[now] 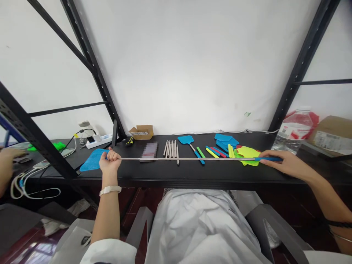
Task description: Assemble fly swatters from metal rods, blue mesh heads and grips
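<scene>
A telescopic fly swatter [92, 160] with a blue mesh head stretches sideways above the front of the black table, its thin metal rod drawn out long. My left hand [110, 163] is closed around the rod just beside the head. At the other end, my right hand [287, 165] grips the blue handle. Behind the rod lie a shorter blue fly swatter [186, 139], a row of metal rods [171, 149] and several coloured handle tubes [217, 151]. Blue swatter heads [226, 139] and yellow-green swatter heads [249, 153] are piled towards the right.
On the black table [154, 172] stand a small open cardboard box [144, 132], a yellow-black cutter [129, 141] and a pixelated flat object [149, 151]. A large plastic bottle [293, 128] and a carton [332, 135] are right. Another person's hand [7, 161] shows left, near cables and a power strip [100, 140].
</scene>
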Motion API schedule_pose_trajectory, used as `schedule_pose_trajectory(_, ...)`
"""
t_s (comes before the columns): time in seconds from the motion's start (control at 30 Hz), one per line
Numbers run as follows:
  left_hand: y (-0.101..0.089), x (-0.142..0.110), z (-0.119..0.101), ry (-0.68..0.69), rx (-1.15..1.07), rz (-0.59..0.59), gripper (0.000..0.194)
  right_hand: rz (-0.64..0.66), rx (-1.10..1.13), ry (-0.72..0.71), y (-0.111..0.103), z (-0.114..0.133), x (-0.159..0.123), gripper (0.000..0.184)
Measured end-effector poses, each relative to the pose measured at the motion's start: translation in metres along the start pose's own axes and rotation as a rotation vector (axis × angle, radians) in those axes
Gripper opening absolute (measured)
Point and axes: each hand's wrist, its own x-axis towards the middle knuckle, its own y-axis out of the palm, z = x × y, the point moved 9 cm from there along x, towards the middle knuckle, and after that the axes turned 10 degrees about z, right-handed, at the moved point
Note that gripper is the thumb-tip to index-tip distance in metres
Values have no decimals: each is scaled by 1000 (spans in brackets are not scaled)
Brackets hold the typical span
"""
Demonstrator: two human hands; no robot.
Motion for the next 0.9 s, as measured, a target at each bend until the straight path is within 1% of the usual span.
schedule_pose_trajectory(0.13, 2, -1, -4, 22, 10, 4, 28, -18, 63, -31, 2, 4, 0, 39)
schedule_pose_trajectory(0.23, 3, -1, -7, 40, 17, 12, 31, 7, 83, -41, 7, 4, 2, 42)
schedule_pose_trajectory(0.37, 3, -1, -11, 65, 3, 12, 37, 97, 60, -61, 13, 8, 5, 45)
schedule_pose_trajectory(0.57, 7, -1, -7, 43, 40, 48, 41, 255, 38, -146, 21, 28, 1, 41)
schedule_pose_trajectory(0.63, 8, -1, -7, 43, 37, 46, 41, 276, 23, -154, 23, 31, 0, 41)
schedule_pose_trajectory(0.7, 8, -1, -7, 46, 34, 39, 41, 233, 22, -134, 20, 28, 1, 40)
schedule_pose_trajectory(0.8, 7, 0, -4, 53, 32, 24, 41, 93, 13, -78, 10, 23, 3, 41)
schedule_pose_trajectory(0.83, 6, 0, -1, 51, 28, 21, 41, 54, 0, -65, 8, 24, 4, 43)
schedule_pose_trajectory(0.9, 6, 1, 10, 33, 23, 21, 41, 16, -28, -77, 10, 33, 5, 43)
